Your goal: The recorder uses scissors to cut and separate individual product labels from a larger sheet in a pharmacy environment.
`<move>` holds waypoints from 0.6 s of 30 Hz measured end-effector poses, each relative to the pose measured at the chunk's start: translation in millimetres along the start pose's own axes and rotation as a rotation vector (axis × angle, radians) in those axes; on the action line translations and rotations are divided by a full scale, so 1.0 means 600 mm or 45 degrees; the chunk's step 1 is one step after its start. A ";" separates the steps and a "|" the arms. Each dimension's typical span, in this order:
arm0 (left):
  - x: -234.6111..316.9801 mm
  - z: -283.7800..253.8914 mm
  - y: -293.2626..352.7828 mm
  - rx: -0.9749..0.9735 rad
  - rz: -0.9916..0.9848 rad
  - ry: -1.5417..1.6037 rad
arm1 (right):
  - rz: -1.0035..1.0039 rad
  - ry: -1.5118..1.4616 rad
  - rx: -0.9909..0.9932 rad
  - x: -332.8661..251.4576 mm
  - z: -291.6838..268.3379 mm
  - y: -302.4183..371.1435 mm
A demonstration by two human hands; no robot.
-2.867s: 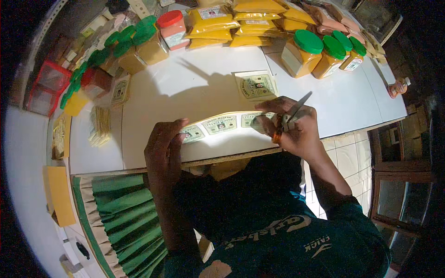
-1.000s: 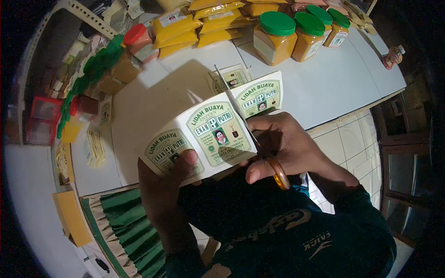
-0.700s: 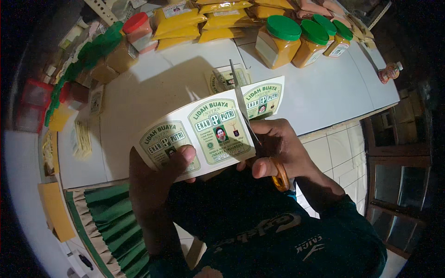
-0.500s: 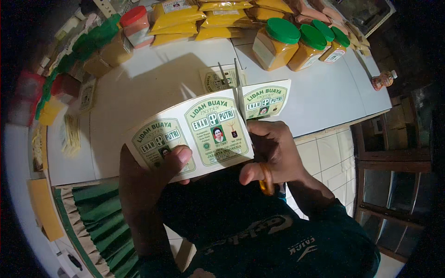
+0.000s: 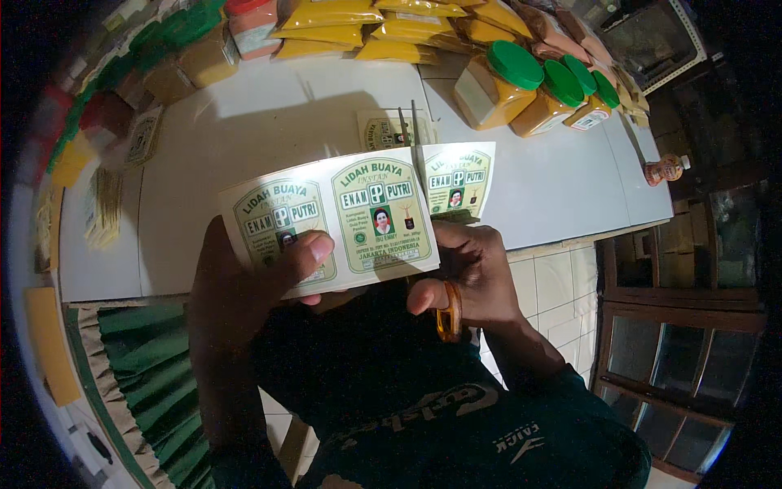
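Label strip: the white strip of green-printed, arch-topped labels [image 5: 383, 196] stood facing the wearer, between the left thumb and the right fingertips, above the near edge of the white tabletop [image 5: 554, 183].
Left hand: the left hand [image 5: 244, 265] pinched the strip, thumb [image 5: 314, 248] pressed over the first label, other fingers behind; no gap showed in the grip.
Right hand: the right hand [image 5: 476, 273] had hold of the scissors [image 5: 454, 316], thumb through the amber handle ring and well apart from the forefinger; the curl of the other fingers could not be made out from where I stood.
Scissor blades: the two blades [image 5: 415, 124] rose past the strip's upper edge, beyond the right fingertips. Their tips stood only slightly apart, closer than half a second earlier.
Third label: this panel [image 5: 462, 171], just above the right forefinger, now lay more in line with its neighbours; half a second before, it had slanted up and away.
Cut: the narrowing blades, set at the pale gap between second and third labels, suggested a cut under way there. Whether the third label was severed could not be judged.
Hidden: the blades' lower lengths and pivot, behind strip and fingers; the foot of the third label, behind the right hand; part of the first label, under the left thumb.
Label pile: beyond the blades, further labels [image 5: 379, 130] lay on the tabletop, partly covered by the strip.
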State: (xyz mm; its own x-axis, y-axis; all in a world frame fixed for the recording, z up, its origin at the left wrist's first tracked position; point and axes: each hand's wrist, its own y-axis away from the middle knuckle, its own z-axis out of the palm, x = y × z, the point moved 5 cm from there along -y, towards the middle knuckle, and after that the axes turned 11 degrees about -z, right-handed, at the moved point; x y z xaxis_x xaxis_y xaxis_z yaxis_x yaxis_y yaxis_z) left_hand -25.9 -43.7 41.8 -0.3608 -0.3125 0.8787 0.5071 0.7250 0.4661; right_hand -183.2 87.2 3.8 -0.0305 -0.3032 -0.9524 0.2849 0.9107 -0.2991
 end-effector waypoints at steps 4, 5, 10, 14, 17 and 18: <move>-0.004 -0.003 -0.003 -0.097 -0.004 -0.012 | 0.008 0.047 -0.037 -0.005 0.001 -0.009; -0.004 -0.002 -0.004 -0.102 -0.032 0.049 | 0.028 0.048 -0.052 -0.005 0.000 -0.013; -0.012 -0.006 -0.015 -0.111 0.006 0.006 | 0.249 -0.090 -0.013 -0.013 0.008 -0.022; -0.012 -0.007 -0.028 -0.174 0.000 0.021 | 0.293 -0.041 0.013 -0.011 0.011 -0.026; -0.015 -0.014 -0.029 -0.144 0.030 -0.045 | 0.363 -0.015 0.003 -0.001 0.005 -0.023; -0.013 -0.013 -0.026 -0.143 0.032 -0.046 | 0.307 0.039 -0.030 0.000 0.002 -0.025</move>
State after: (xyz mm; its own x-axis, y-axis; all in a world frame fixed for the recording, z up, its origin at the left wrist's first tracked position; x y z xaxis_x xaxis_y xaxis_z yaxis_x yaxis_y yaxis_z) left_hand -25.2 -57.3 28.2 -0.3742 -0.2713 0.8868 0.5999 0.6584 0.4546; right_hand -186.1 72.9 8.5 0.0068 -0.0679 -0.9977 0.2649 0.9622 -0.0637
